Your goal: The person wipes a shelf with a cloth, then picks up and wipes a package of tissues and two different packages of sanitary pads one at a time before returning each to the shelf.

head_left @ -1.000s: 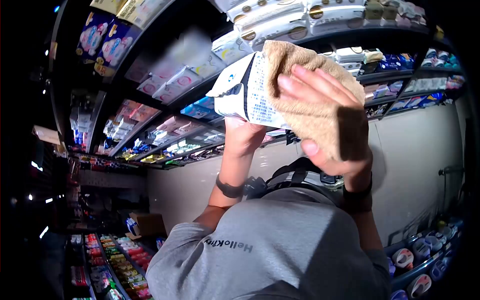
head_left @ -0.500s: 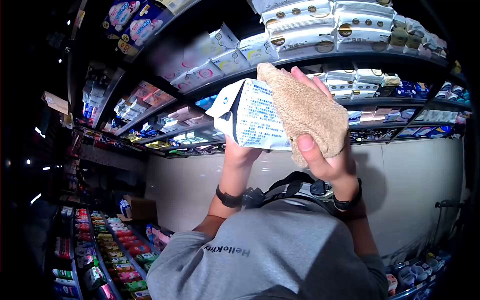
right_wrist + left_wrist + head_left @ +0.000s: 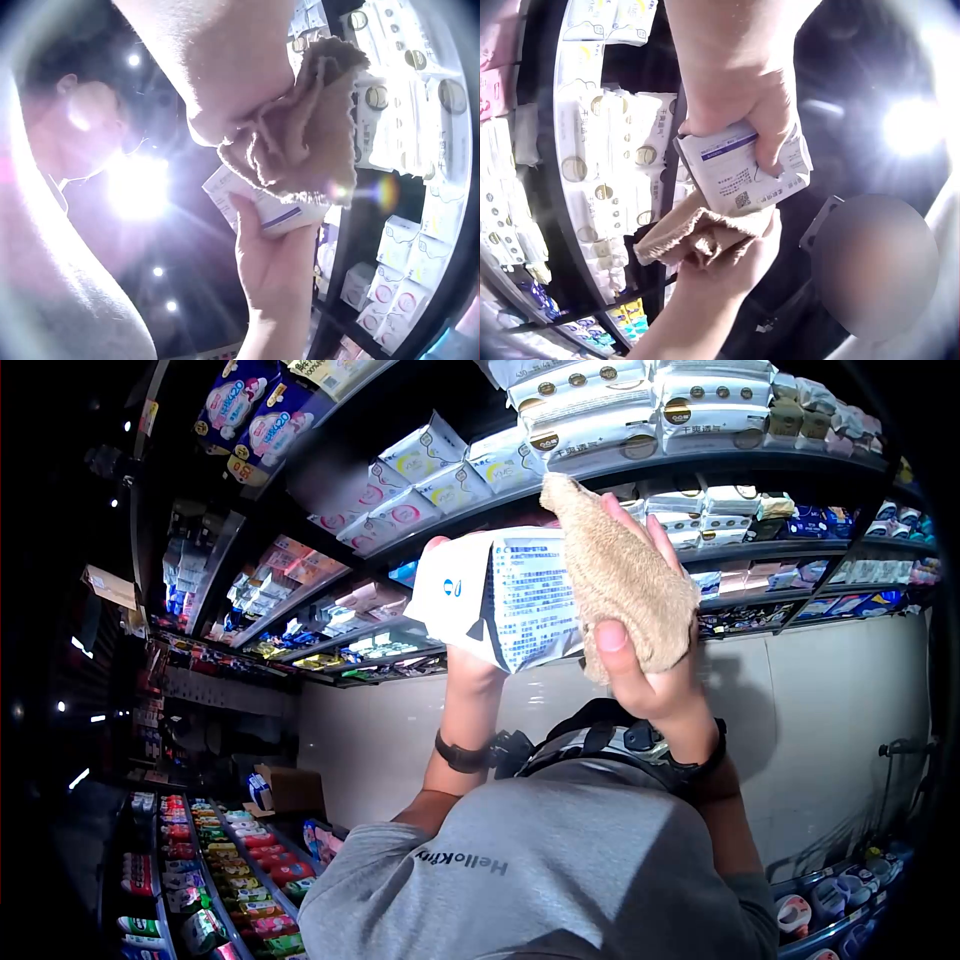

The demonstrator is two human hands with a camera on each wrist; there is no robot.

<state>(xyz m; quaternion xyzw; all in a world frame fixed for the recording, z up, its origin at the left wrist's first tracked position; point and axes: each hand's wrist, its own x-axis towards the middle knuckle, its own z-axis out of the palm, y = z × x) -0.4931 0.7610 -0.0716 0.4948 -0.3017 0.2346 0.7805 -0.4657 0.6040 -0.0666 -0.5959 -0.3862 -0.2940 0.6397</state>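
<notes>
A white package with blue printed text and a folded end is held up in front of the chest. My left hand grips it, thumb on its printed face in the left wrist view; in the head view most of that hand is hidden behind the package. A tan terry cloth lies bunched in my right hand, thumb across its front and fingertips showing beyond its far edge. The cloth overlaps the package's right end. In the right wrist view, folds of the cloth hang over the package.
Shelves of white packs and smaller boxes run just beyond the hands. Rows of colourful packets stand at lower left, near a cardboard box. Pale floor shows at right, with bottles on a shelf below.
The right hand went from lying spread over the cloth to holding it with the thumb in front. The package has turned, so its folded end now faces the head camera more.
</notes>
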